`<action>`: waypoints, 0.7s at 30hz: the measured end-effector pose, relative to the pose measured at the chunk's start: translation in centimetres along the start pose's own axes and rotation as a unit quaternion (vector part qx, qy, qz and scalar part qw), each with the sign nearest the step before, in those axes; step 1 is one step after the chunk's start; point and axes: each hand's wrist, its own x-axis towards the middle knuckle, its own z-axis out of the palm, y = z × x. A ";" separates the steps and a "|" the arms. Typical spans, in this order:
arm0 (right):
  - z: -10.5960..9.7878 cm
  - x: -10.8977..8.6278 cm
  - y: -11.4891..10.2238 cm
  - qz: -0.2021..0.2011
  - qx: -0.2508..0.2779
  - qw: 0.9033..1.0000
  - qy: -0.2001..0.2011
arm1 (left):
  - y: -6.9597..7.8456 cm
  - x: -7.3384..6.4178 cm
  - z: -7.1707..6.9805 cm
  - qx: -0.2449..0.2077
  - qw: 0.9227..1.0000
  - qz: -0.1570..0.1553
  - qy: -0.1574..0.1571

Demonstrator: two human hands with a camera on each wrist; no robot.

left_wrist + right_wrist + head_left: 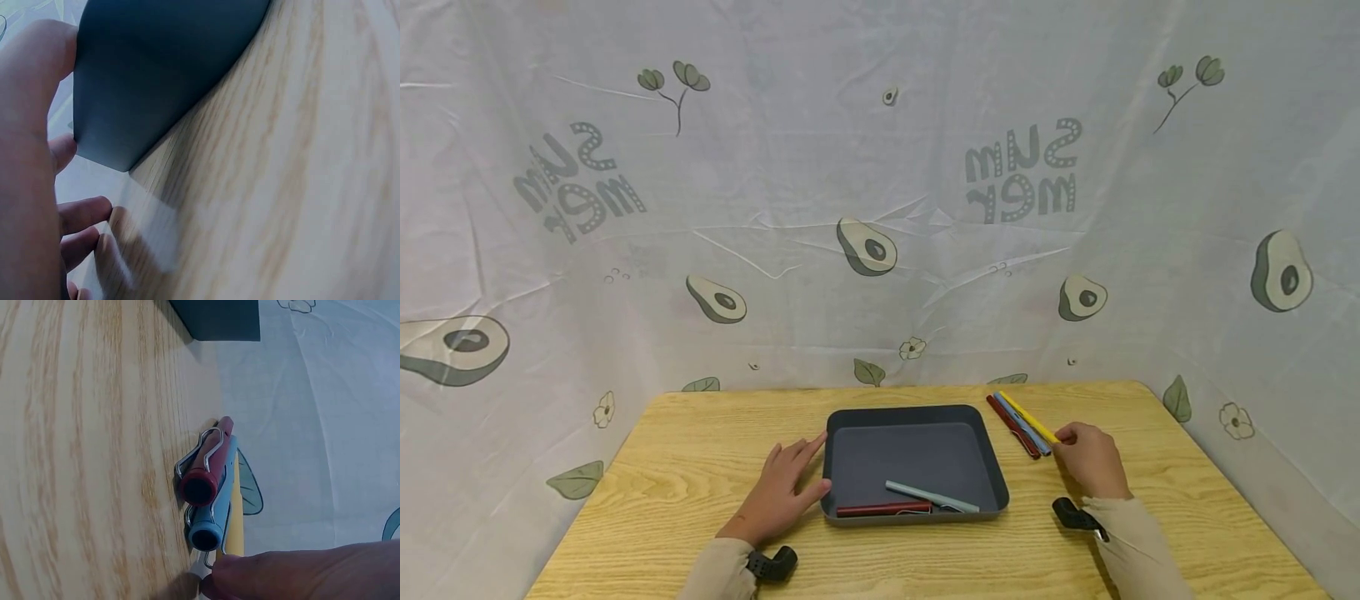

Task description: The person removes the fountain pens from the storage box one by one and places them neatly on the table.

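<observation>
At the left side of a dark grey tray (910, 467), my left hand (781, 492) has its fingers spread, thumb and index fingertip touching the rim. The left wrist view shows this tray's outer wall (156, 75) close up. To the right of the tray, my right hand (1090, 460) pinches the near end of a yellow pen (1026, 414) between thumb and fingers. A blue pen (1022, 423) lies right beside it, then a dark red pen (1013, 427). Metal clips show on the red pen (209, 456) and the blue pen (212, 519) in the right wrist view.
Inside the tray, a red pen (880, 509) lies along the front wall and a pale green pen (932, 497) slants beside it. The wooden table (700, 450) ends at a white printed curtain (805, 167) behind and on both sides.
</observation>
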 end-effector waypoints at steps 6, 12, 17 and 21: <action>0.2 0.1 0.0 -0.004 -0.012 1.000 0.004 | -0.1 0.0 0.0 0.002 1.000 0.001 -0.001; 0.2 0.1 0.0 -0.002 -0.010 1.000 0.003 | 0.0 0.0 0.0 0.001 1.000 0.003 0.000; 0.2 0.1 0.1 -0.005 -0.015 1.000 0.000 | 0.2 -0.1 -0.2 -0.004 1.000 0.005 0.004; 0.2 0.1 -0.1 -0.005 -0.017 1.000 -0.005 | 0.2 -0.1 -0.2 -0.002 1.000 0.004 0.003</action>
